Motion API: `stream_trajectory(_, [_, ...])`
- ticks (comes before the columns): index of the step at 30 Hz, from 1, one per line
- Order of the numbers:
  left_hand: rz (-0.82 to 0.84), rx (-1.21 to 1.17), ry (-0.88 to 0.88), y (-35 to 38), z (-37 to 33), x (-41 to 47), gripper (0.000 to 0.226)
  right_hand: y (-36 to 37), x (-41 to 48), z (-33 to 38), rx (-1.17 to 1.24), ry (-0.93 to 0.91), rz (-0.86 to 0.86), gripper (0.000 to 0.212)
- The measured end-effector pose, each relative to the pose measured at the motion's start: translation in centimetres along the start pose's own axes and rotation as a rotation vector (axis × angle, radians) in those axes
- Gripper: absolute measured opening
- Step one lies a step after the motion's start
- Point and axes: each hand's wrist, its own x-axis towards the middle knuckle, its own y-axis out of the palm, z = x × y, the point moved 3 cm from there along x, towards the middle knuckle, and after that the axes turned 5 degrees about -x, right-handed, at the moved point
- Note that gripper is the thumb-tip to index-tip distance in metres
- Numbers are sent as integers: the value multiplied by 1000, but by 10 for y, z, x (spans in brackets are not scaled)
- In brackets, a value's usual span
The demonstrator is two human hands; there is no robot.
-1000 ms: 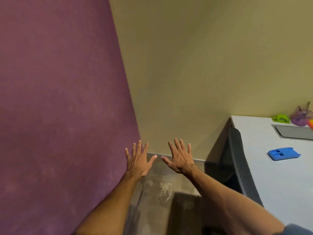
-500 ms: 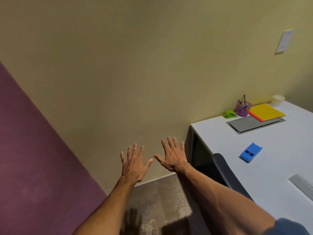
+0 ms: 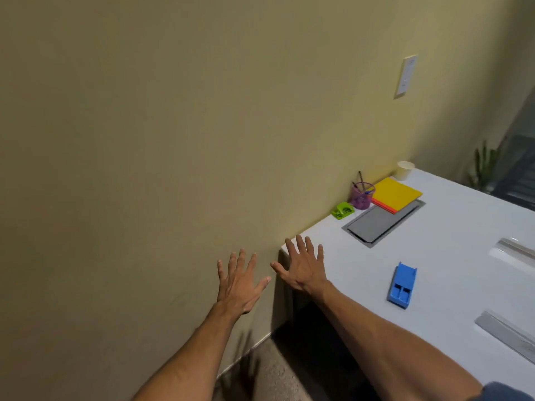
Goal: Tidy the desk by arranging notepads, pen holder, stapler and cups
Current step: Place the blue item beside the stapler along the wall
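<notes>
As the view swings right, the purple wall seen a second ago is gone, and the white desk (image 3: 448, 256) now fills the right side of the picture. Both hands have stayed spread, palms down, fingers straight, holding nothing. The left hand (image 3: 238, 282) hangs in front of the beige wall (image 3: 173, 140), off the desk. The right hand (image 3: 304, 270) is over the desk's near left corner; whether it touches the top cannot be told. This reads as the person turning to face the work, with nothing yet moved.

The task's things sit well apart from the hands. At the back, against the wall, stand a pale paper cup (image 3: 405, 170), flat notepads (image 3: 396, 194) with yellow lying on orange, and a see-through purple pen holder (image 3: 361, 195) with a few pens standing in it. The holder is just beside the notepads. To its left lies a small bright green gadget (image 3: 342, 210), glossy plastic, either a punch or a stapler. A boxy blue plastic piece (image 3: 401, 285), with two square hollows at one end, lies alone nearer the person; it may be the stapler.

The desk top is smooth and lightly shiny. A grey rectangular panel (image 3: 382, 222) is set flush into it, and the notepads overlap its far edge. A white plate (image 3: 406, 76) is fixed on the wall, and a leafy plant (image 3: 483, 169) stands beyond the desk. Speckled carpet (image 3: 275, 377) covers the floor below.
</notes>
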Motion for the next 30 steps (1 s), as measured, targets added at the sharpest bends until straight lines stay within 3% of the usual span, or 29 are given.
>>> stream_trajectory(14, [182,29,496,45,-78,162,74,13,57,-116,91,577,-25,77])
stream_trajectory(30, [255,92,769,125,-147,227,78,66,40,-214,59,923,8,68])
